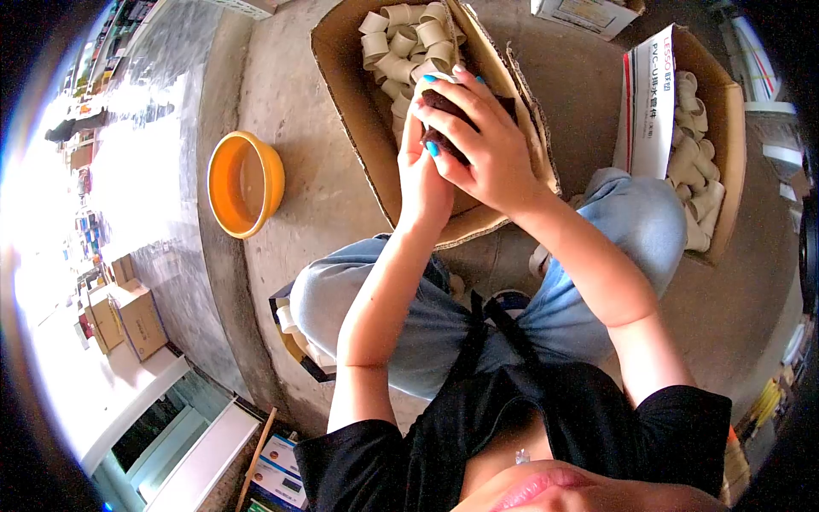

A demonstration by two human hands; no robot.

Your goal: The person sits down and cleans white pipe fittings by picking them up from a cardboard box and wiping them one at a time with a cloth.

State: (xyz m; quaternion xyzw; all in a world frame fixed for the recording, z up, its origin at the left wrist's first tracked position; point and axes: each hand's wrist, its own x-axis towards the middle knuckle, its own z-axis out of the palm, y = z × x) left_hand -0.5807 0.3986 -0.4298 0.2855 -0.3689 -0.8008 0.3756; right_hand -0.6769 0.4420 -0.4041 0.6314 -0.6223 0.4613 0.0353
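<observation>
Both of my hands meet over an open cardboard box (pixel 358 111) that holds many cream pipe fittings (pixel 401 51). A dark brown cloth (pixel 445 115) is held between them. My right hand (pixel 486 145) wraps over the cloth from the right, its blue-nailed fingers curled. From the left and below, my left hand (pixel 424 171) closes round the same bundle, and part of a pale fitting (pixel 439 77) shows at its top edge. Most of whatever lies inside the cloth is hidden by the fingers.
An orange basin (pixel 246 183) stands on the concrete floor at left. At right is a printed carton (pixel 646 107) with more fittings (pixel 695 171). My bent knees flank the central box. Behind my left knee sits a smaller box (pixel 324 374) with white pieces.
</observation>
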